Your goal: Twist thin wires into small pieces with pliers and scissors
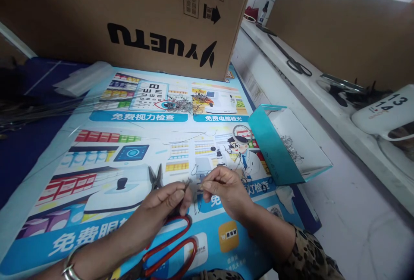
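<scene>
Near the front of the printed sheet, my left hand [166, 202] is closed in a pinch on a thin wire piece [186, 182]. Just to its right my right hand [226, 188] pinches too, thumb against forefinger; whatever lies between those fingertips is too small to make out. The fingertips of the two hands are a short gap apart. Needle-nose pliers [156, 178] point away from me beyond my left hand, which hides their lower part. Red-handled scissors [190, 254] lie below that hand. Small bent wires [194, 169] lie around the fingertips.
A teal box [274, 155] holding a wire tangle [291, 148] stands at right. More tangled wire [181, 104] lies farther back, before a large carton [161, 21]. Long wires [48, 110] extend from the left. A shelf at right bears black scissors [299, 66] and a white mug [383, 110].
</scene>
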Motion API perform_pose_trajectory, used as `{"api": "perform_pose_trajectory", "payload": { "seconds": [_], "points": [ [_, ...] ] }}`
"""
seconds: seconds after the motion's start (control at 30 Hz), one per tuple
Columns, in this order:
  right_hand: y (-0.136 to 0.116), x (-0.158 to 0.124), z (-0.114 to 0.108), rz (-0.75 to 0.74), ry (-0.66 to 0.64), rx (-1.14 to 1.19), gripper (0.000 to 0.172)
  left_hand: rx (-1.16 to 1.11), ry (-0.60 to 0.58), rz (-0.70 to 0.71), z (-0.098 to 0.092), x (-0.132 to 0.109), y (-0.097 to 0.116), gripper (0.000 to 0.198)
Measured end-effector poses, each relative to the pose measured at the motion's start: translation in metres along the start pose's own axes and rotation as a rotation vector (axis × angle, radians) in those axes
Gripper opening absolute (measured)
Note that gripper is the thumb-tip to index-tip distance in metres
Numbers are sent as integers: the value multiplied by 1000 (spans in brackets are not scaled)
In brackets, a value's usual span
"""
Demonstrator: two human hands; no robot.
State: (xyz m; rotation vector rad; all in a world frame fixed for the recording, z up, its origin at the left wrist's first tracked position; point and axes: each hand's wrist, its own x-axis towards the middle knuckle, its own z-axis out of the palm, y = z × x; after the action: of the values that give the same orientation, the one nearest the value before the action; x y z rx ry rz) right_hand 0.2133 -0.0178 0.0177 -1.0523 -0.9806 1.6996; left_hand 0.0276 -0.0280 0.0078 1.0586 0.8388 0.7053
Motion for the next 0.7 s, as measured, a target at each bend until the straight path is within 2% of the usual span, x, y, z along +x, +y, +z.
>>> {"api": "perform_pose_trajectory", "payload": {
  "seconds": [0.13,0.3,0.4,0.53,0.7],
  "points": [
    [0,2,-2,-42,25,-19,16,-312,59,-139,-2,2,-4,25],
    [-4,3,-3,-100,69,-69,13,-422,146,-168,-2,3,0,24],
    [-2,2,-4,-101,63,-105,14,-401,118,-177,-1,3,1,25],
    [1,-2,-2,-140,34,-220,13,-314,-5,-199,-2,4,0,26],
    [2,-13,6,-203,9,-336,11,-31,-104,-125,-5,2,-1,31]
  ]
}}
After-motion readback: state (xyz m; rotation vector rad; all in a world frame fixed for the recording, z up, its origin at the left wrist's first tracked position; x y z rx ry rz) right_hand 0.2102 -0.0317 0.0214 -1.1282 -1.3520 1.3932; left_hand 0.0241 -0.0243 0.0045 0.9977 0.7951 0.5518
